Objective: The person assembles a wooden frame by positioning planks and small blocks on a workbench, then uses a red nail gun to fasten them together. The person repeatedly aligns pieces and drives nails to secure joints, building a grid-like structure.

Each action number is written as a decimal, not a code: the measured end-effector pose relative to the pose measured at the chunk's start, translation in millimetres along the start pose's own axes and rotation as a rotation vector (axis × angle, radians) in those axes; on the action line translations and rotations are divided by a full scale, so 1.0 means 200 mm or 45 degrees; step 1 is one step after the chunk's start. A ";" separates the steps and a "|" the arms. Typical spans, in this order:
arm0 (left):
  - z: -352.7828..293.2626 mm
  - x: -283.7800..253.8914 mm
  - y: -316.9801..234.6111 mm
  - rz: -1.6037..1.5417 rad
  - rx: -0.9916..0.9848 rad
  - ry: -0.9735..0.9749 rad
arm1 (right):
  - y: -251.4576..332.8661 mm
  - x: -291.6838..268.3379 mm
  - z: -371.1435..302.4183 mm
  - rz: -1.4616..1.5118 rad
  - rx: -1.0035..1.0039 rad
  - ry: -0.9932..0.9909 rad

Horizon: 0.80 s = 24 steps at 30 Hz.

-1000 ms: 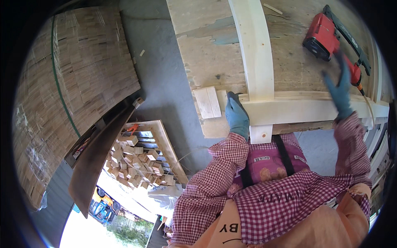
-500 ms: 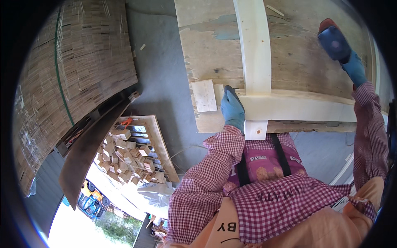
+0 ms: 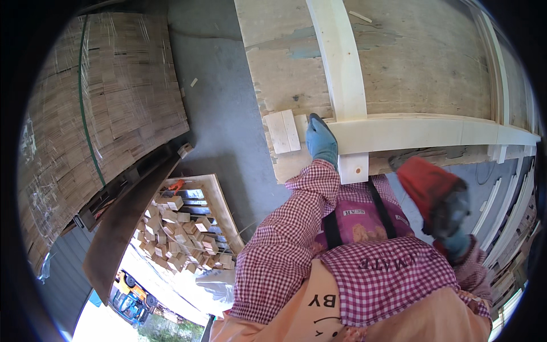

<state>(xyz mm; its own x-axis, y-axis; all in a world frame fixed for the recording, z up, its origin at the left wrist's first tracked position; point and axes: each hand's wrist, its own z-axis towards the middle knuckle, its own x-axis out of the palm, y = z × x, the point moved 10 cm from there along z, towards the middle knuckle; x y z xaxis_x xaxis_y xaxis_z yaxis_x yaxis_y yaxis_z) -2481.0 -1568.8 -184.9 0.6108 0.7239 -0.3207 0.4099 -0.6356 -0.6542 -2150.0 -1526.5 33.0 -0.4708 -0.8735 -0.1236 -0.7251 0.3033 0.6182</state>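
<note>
The red power tool (image 3: 428, 188) is in the right hand (image 3: 456, 242), which wears a blue glove and is closed around the dark grip. The tool is blurred; its long axis goes from lower right to upper left, and the red end points up toward the edge of the worktop (image 3: 399, 74). It is held in the air, below the worktop edge and in front of the person's chest.

The left hand (image 3: 322, 142) (also in a blue glove) lies on the pale wooden beam (image 3: 433, 132) that runs left to right along the worktop; whether the fingers curl around the edge, I cannot tell. A second beam (image 3: 342, 57) goes away from it, crossing at a right angle. Just beside the left hand lies a small pale board (image 3: 283, 131).

On the floor at the left stands a wooden crate (image 3: 219, 199), filled with many small wooden blocks (image 3: 182, 233). Further left is a big wrapped stack of boards (image 3: 108, 114) with a green strap around it.
</note>
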 end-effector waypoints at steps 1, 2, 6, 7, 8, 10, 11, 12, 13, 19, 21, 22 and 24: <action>0.01 0.02 0.01 -0.051 -0.031 0.020 | -0.03 0.05 0.03 0.032 -0.028 -0.074; 0.02 0.00 0.04 -0.101 -0.067 0.015 | -0.07 0.11 0.09 0.075 -0.065 -0.136; 0.07 -0.02 0.10 -0.132 -0.056 -0.043 | -0.11 0.31 0.17 0.336 -0.108 -0.236; 0.08 -0.03 0.12 -0.140 -0.039 -0.070 | -0.05 0.34 0.20 0.393 -0.079 -0.183; 0.11 -0.02 0.15 -0.208 -0.048 -0.037 | 0.00 0.35 0.21 0.449 -0.048 -0.139; 0.14 -0.02 0.18 -0.356 -0.076 0.023 | 0.05 0.31 0.19 0.399 -0.090 -0.208; 0.14 -0.01 0.18 -0.361 -0.080 0.013 | 0.08 0.29 0.19 0.379 -0.114 -0.238; 0.14 0.00 0.17 -0.368 -0.084 0.001 | 0.13 0.27 0.19 0.322 -0.150 -0.295; 0.14 0.00 0.17 -0.377 -0.089 -0.014 | 0.18 0.26 0.20 0.262 -0.185 -0.349; 0.09 -0.06 0.10 -0.186 -0.087 -0.064 | 0.34 0.23 0.20 0.158 -0.339 -0.291; 0.11 -0.06 0.14 -0.165 -0.071 -0.084 | 0.24 0.24 0.20 0.418 -0.246 -0.188; 0.12 0.02 0.14 -0.173 -0.079 -0.008 | 0.12 0.25 0.16 0.553 -0.160 -0.141; 0.11 0.02 0.12 -0.206 -0.094 0.063 | -0.02 0.27 0.12 0.734 -0.017 0.000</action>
<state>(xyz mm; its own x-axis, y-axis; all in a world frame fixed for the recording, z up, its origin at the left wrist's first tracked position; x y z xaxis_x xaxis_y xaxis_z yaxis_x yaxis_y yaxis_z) -2482.5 -1575.6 -216.8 0.5646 0.8053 -0.1805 0.5528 -0.5315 -0.6418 -2184.3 -1565.3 4.1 -0.7883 -0.5682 0.2360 -0.3449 0.7258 0.5952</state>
